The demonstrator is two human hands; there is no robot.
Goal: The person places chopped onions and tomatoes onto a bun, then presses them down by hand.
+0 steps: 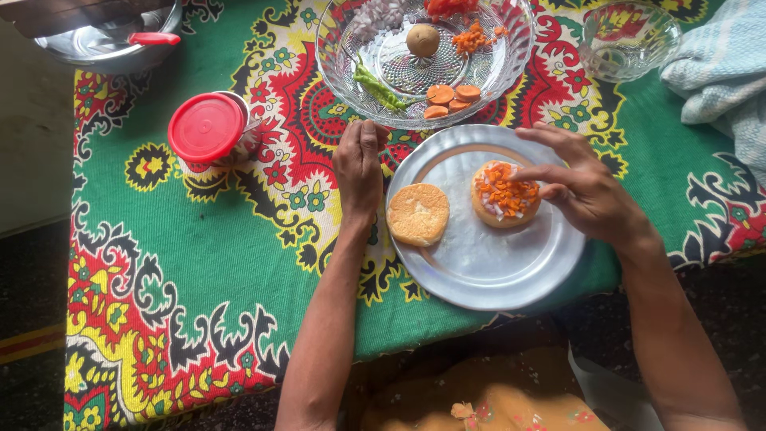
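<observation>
A round steel plate lies on the patterned cloth. On it sit a plain bun half at the left and a second bun half topped with chopped carrot and onion. My right hand hovers over the topped bun, its fingers spread and fingertips touching the topping. My left hand rests palm down on the cloth at the plate's left rim, holding nothing.
A glass dish behind the plate holds green chillies, carrot slices, chopped onion and a small potato. A red-lidded jar stands at the left, an empty glass bowl and a blue towel at the right, a steel pot at top left.
</observation>
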